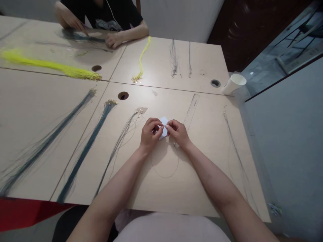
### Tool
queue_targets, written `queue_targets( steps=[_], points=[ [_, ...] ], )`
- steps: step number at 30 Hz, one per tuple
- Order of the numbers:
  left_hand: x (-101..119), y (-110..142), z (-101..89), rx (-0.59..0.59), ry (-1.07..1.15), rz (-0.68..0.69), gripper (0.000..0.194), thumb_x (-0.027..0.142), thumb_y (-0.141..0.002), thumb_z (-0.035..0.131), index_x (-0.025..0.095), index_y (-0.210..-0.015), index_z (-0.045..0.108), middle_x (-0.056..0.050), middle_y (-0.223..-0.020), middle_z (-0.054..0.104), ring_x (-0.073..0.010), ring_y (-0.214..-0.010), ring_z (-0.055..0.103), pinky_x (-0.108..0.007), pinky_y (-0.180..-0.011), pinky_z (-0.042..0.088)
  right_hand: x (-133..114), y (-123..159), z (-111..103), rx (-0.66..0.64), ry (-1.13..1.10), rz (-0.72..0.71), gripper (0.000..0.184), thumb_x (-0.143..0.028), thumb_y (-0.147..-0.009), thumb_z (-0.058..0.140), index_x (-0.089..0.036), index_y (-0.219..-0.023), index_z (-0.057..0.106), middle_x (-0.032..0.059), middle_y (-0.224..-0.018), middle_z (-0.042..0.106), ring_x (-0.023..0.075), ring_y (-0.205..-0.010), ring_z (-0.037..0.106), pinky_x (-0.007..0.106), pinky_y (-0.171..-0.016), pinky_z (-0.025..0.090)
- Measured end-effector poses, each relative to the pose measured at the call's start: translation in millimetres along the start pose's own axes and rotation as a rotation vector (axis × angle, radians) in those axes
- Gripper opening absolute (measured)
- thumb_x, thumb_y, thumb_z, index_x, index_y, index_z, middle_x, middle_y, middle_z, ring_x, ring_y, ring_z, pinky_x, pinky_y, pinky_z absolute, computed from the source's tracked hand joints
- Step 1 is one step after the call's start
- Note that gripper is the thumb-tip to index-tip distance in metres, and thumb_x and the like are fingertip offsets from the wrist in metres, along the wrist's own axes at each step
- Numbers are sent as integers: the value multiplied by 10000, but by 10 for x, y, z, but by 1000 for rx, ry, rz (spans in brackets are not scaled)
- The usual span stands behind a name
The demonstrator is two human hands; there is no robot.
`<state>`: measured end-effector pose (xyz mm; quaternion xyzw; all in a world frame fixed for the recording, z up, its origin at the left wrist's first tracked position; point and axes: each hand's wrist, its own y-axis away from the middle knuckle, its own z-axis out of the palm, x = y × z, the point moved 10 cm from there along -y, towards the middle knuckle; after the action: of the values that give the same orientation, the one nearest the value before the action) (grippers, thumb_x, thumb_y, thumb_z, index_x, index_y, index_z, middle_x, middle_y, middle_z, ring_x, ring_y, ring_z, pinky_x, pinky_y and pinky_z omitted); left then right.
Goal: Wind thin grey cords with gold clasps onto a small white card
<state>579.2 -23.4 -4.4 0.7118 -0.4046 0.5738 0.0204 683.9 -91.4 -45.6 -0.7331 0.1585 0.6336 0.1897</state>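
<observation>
Close together over a small white paper [164,120], both my hands are pinched. My left hand [150,133] has thumb and fingertips pressed together on a thin fishing line, and my right hand [178,131] pinches the line just beside it. The fingers hide the exact spot they hold, and anything smaller there is too small to make out. Below the hands a loop of the fishing line [165,177] hangs over the table. A tiny cluster of small bits [175,145] lies under my right wrist.
Left of me lie dark line bundles [88,148] with gold hook-like ends, and a thinner bundle [121,136]. A clear ruler [192,109] is ahead, a white cup [234,84] at the right edge. Yellow strands [50,65] lie toward a co-worker [111,16] handling dark strands.
</observation>
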Motion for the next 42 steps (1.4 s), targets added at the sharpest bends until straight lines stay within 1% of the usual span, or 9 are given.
queue_targets(
  steps=[14,26,42],
  points=[
    [-16,-3,18,-19,7,-5,50,201,-774,589,152,-772,594,-44,-881,560,-38,-572,476,-164,-468,387,6,-1,6,-12,21,6,175,-343,-804,511,-179,-744,515,-33,-559,532,100,-508,507,238,-539,403],
    [0,4,-18,7,-6,-6,56,203,-763,607,150,-778,598,-42,-881,554,-40,-585,482,-169,-474,390,10,-7,-4,11,1,2,181,-343,-792,526,-172,-734,518,-35,-554,526,95,-502,502,231,-525,393],
    [33,6,-13,-2,-29,25,44,196,-770,593,157,-787,603,-43,-878,557,-48,-598,496,-178,-489,400,7,-6,-7,6,17,9,167,-335,-791,524,-179,-730,517,-39,-542,524,96,-499,492,233,-527,389]
  ],
)
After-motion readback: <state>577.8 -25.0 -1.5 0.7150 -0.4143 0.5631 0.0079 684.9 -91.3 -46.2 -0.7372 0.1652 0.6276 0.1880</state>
